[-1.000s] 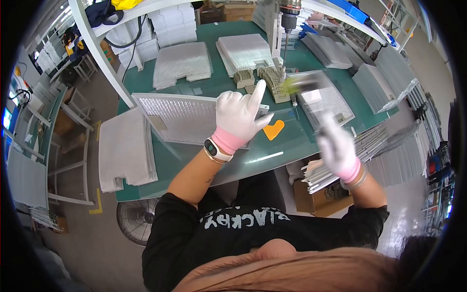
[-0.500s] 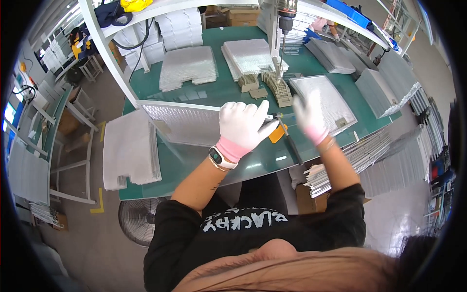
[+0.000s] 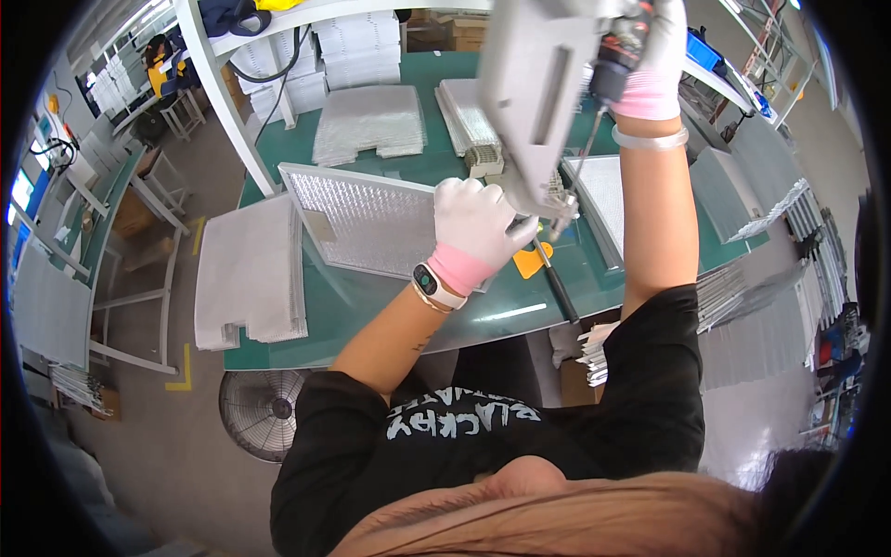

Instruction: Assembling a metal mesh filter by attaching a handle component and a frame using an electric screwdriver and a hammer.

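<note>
My left hand (image 3: 475,218), in a white glove with a pink cuff, is closed on the right end of a framed mesh panel (image 3: 376,227) that stands tilted on its edge. At the upper right, my raised right hand (image 3: 661,51) is wrapped round a red-and-black power screwdriver (image 3: 620,63). Its long bit (image 3: 585,153) points down towards my left thumb and the panel's corner; whether it touches is unclear. A large pale grey slotted piece (image 3: 538,102), blurred, hangs close in front and hides part of the table. Near my left thumb lie a black-handled tool (image 3: 559,288) and an orange piece (image 3: 531,262).
Mesh sheets are stacked at the table's left (image 3: 251,274) and back (image 3: 369,123). Another framed panel (image 3: 599,200) lies flat beneath my right arm. A white shelf post (image 3: 223,102) rises at the left. Several metal panels (image 3: 742,190) stand at the right; a floor fan (image 3: 260,415) stands below.
My right hand has gone from above the table up to the power screwdriver and taken hold of it. The screwdriver has come down and nearer. My left hand keeps its hold on the panel.
</note>
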`<state>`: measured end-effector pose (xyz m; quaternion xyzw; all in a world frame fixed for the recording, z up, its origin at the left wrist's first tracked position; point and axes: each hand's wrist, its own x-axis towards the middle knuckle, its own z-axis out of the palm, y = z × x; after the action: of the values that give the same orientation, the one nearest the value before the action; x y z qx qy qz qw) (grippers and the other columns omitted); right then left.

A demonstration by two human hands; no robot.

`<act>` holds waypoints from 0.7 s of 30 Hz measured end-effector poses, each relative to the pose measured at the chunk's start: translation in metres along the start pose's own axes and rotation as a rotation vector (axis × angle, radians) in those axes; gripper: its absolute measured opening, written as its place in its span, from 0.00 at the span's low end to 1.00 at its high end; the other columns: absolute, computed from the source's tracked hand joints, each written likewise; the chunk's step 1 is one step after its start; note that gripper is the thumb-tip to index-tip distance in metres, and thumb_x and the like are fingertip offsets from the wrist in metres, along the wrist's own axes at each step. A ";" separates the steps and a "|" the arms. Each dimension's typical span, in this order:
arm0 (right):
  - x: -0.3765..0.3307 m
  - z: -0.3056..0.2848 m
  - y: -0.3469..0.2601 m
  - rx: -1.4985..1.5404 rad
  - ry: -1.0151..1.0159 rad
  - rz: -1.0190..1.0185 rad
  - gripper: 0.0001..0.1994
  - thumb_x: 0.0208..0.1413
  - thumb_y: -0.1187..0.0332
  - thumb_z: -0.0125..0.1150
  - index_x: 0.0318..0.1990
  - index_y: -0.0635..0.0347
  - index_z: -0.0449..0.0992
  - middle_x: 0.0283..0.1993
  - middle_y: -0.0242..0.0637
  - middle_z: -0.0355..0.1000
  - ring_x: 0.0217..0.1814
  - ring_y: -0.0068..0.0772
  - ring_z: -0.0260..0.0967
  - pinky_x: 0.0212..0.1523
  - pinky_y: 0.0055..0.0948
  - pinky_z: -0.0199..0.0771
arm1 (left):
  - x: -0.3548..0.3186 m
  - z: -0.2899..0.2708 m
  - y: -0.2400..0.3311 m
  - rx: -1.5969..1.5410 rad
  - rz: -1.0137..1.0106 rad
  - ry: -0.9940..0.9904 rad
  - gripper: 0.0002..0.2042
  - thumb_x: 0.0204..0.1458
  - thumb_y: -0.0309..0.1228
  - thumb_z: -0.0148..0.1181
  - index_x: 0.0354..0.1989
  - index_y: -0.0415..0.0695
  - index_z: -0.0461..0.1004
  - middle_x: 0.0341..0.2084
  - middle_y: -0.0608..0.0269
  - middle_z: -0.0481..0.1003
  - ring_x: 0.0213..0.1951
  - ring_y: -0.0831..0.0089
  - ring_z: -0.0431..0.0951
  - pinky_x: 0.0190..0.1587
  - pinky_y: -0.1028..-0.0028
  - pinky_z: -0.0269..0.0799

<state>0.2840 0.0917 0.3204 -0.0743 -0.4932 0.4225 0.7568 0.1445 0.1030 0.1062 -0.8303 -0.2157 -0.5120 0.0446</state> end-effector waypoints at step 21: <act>-0.020 0.021 0.018 -0.339 0.199 -0.380 0.21 0.65 0.56 0.45 0.58 0.61 0.67 0.48 0.39 0.75 0.47 0.33 0.74 0.50 0.31 0.76 | -0.004 -0.009 -0.018 -0.262 0.096 -0.035 0.14 0.37 0.44 0.64 0.30 0.50 0.76 0.23 0.65 0.70 0.29 0.61 0.70 0.37 0.61 0.60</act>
<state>0.2539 0.0827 0.3077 -0.1472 -0.4851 0.1748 0.8441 0.1280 0.1154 0.1047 -0.8470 -0.1080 -0.5187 -0.0434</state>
